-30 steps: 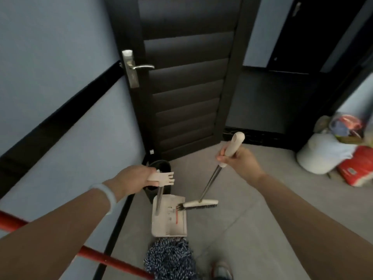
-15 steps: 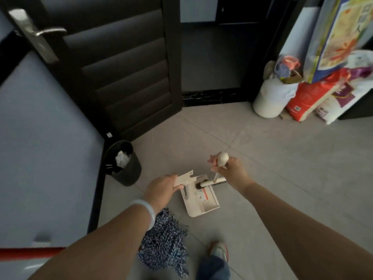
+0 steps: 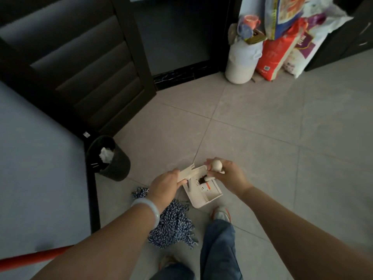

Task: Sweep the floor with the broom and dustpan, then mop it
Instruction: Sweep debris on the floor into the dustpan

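bin (image 3: pixel 110 158) left of centre | dustpan (image 3: pixel 203 190) lower centre, mop head (image 3: pixel 171 221) just below-left | sacks (image 3: pixel 282 41) upper right

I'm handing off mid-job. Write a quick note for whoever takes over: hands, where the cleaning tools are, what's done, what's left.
Left hand grips the dustpan handle; the pan sits on the floor tiles.
Right hand grips the broom handle top, bristles in the pan.
Mop head lies on the floor by the feet, its red pole low left.
Black bin stands beside the door.
Done: tools in hand. Left: sweeping, then mopping.
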Demonstrator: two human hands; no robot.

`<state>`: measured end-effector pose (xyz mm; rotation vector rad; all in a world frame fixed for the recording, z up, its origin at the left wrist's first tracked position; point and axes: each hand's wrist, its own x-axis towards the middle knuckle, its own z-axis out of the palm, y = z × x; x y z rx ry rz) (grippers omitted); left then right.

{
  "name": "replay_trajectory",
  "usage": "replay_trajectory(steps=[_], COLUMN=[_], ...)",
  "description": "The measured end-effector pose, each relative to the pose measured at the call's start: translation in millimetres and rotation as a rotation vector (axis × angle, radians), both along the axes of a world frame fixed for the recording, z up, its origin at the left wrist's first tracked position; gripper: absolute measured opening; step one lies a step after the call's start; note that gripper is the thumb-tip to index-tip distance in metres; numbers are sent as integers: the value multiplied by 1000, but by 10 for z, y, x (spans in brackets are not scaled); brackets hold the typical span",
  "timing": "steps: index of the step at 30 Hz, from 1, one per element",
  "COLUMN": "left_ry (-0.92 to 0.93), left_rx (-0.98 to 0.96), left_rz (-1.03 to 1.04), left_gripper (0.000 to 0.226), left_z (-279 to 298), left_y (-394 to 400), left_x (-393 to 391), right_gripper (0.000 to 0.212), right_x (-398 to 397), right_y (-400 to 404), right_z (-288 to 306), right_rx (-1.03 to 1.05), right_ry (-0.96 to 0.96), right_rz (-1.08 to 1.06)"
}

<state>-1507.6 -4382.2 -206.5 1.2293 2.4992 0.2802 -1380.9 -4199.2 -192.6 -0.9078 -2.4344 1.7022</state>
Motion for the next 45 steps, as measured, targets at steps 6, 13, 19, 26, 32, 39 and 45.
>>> replay_trajectory(steps=[6, 13, 19, 26, 32, 39, 45], left_ry=[-8, -8, -48, -106, -107, -229, -340], left_rx=[-2, -23, -57, -61, -62, -109, -115], left_rz=[-24, -54, -79, -97, -122, -112, -80], left_gripper=[34, 33, 35, 35, 32, 46, 50], left_z=[20, 31, 33, 25, 30, 28, 28], left_y=[-61, -26, -11, -29, -11, -21, 61], left_x=[95, 142, 87, 18, 63, 113, 49], right_gripper=[31, 30, 25, 33, 88, 107, 87], right_x=[276, 497, 587, 549, 498, 546, 645], right_y=[-80, -112, -163, -218, -414, -679, -745], right_z=[-14, -34, -131, -30, -219, -697, -848], right_rx=[9, 135, -286, -1081, -907, -673, -584], right_ry=[43, -82, -132, -72, -227, -449, -480], right_rz=[-27, 11, -194, -670, -704, -518, -518])
